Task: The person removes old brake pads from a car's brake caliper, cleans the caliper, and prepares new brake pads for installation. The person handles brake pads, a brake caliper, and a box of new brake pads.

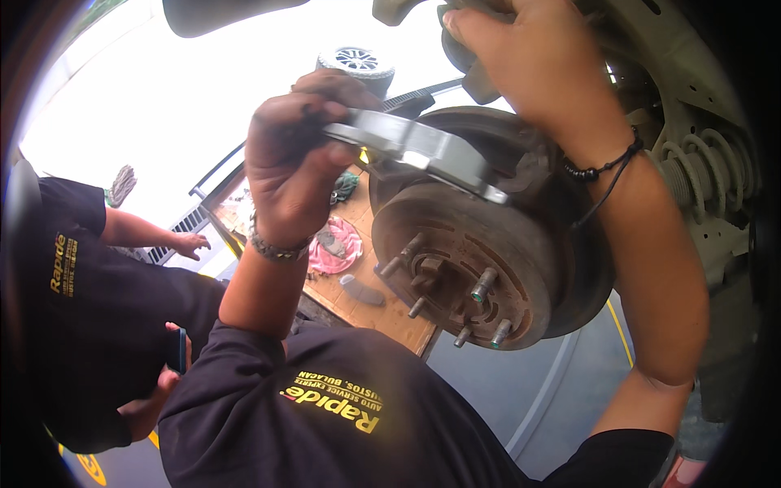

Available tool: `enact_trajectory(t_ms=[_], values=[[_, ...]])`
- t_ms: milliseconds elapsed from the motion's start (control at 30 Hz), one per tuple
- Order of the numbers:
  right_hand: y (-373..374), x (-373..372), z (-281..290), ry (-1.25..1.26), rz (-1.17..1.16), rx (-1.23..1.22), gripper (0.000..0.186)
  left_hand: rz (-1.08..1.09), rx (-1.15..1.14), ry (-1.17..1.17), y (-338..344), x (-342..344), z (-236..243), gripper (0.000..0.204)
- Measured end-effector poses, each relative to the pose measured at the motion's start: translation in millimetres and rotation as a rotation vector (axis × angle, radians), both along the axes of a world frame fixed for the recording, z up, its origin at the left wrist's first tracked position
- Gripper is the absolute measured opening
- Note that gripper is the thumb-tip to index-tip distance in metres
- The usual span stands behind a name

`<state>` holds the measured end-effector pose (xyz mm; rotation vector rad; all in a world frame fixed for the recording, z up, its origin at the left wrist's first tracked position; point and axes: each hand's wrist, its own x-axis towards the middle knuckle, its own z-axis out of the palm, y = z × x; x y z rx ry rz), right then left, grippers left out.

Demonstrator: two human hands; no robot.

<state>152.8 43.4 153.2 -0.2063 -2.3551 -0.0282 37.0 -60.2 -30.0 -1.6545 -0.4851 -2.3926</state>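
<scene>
A silvery metal part is held up in view over the upper edge of the brake disc; whether the two touch, I cannot tell. Its long axis runs from ten to four o'clock, the free end pointing to four. The left hand has its ten o'clock end, this grip closed with fingers curled over the top and thumb beneath; the forearm rises toward one o'clock. The right hand is raised, its forearm slanting from a bent elbow toward eleven o'clock. Its thumb lies by a dark part; the other fingers are hidden, so I cannot tell how far that grip is closed. A coil spring sits at three o'clock from the right wrist. Past the disc, toward nine o'clock, a brown desk bears a pink cloth. Farther out at nine, another person holds a phone.
</scene>
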Motion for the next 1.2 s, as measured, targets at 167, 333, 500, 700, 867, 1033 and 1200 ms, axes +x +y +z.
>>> enact_trajectory(t_ms=[167,333,500,700,867,1033,1200], values=[[-9.6,-2.8,18.0,-0.307,-0.054,-0.204,0.035,-0.071,0.051,-0.32,-59.0,9.8,-46.6,0.03],[-12.2,11.7,19.9,-0.474,-0.022,-0.124,0.033,-0.439,-0.172,-1.026,-101.8,67.2,-124.7,0.03],[-15.0,22.3,16.7,-0.534,-0.093,0.021,0.034,-0.662,-0.372,-1.365,-119.2,136.9,-213.0,0.035],[-30.5,19.4,16.0,-0.777,-0.081,0.255,0.035,-0.428,-0.653,-1.654,-139.0,238.0,-257.5,0.056],[-32.3,27.9,14.3,-0.882,-0.066,0.189,0.037,-0.388,-0.723,-1.716,-162.8,296.1,-264.8,0.077],[-25.8,35.1,14.5,-0.851,-0.059,0.394,0.037,-0.406,-0.711,-1.682,-184.9,299.1,-253.7,0.074],[-51.9,33.4,0.8,-0.606,0.192,0.682,0.036,-0.199,-0.722,-1.693,-234.1,306.2,-235.6,0.067]])
